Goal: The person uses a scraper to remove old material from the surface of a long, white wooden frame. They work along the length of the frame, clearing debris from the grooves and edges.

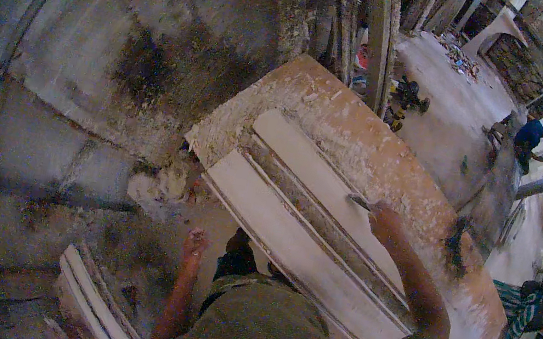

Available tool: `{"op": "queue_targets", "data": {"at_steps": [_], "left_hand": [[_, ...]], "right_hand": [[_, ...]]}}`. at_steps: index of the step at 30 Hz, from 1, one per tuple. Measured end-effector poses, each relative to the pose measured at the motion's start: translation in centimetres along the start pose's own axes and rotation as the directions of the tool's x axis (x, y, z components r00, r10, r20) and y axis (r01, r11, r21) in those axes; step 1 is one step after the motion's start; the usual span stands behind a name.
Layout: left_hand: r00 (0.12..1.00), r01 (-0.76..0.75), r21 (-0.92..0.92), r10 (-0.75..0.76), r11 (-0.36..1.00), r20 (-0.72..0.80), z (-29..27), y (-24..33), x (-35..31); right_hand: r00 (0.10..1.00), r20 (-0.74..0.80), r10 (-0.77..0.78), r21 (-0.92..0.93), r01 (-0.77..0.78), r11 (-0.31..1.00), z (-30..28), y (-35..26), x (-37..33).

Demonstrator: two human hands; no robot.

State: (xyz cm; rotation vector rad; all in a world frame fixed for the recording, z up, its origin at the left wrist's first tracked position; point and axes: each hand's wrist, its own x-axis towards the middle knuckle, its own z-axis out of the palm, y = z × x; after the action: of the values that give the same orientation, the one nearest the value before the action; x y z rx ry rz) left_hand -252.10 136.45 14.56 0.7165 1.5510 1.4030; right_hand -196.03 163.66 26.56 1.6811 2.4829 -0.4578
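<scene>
My right hand [385,221] reaches over the table and is closed around a small flat-bladed scraper [357,200]. The blade lies on or just above a long pale strip [316,159], smooth on top, which looks like plaster. Nearer to me lies a second long pale strip [267,197] with raised edge lines. A rough grey-brown gap runs between the two. Off the table's near left edge, my left hand [196,242] hangs with curled fingers whitened by dust or plaster. Whether anything is inside its fingers cannot be seen.
Dried white crumbs cover the brown table [403,156]. More pale strips [95,301] stand at lower left. A stained wall [144,26] rises on the left, upright boards [380,37] behind the table. At far right a person [534,138] in blue bends over; striped cloth [520,312] shows nearer.
</scene>
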Motion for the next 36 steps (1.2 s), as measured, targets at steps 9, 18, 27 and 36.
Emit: {"op": "queue_targets", "data": {"at_steps": [9, 18, 27, 36], "left_hand": [[0.939, -0.3, 0.557, 0.137, 0.774, 0.316, 9.2, 12.3, 14.0], [0.841, -0.536, 0.754, 0.164, 0.38, 0.515, 20.4, 14.0, 25.7], [0.845, -0.511, 0.76, 0.074, 0.402, 0.529, 20.4, 15.5, 25.3], [0.841, -0.47, 0.729, 0.001, 0.498, 0.541, 20.2, 14.3, 25.7]], "right_hand": [[0.896, -0.333, -0.293, -0.084, 0.281, 0.956, -1.6, -11.2, 15.8], [0.989, -0.033, -0.143, -0.122, 0.138, 0.983, -5.0, -16.6, 22.4], [0.988, 0.1, -0.118, -0.039, 0.123, 0.992, -7.3, -14.5, 17.7], [0.996, -0.046, -0.072, -0.008, 0.072, 0.997, -3.6, -21.8, 29.5]]}}
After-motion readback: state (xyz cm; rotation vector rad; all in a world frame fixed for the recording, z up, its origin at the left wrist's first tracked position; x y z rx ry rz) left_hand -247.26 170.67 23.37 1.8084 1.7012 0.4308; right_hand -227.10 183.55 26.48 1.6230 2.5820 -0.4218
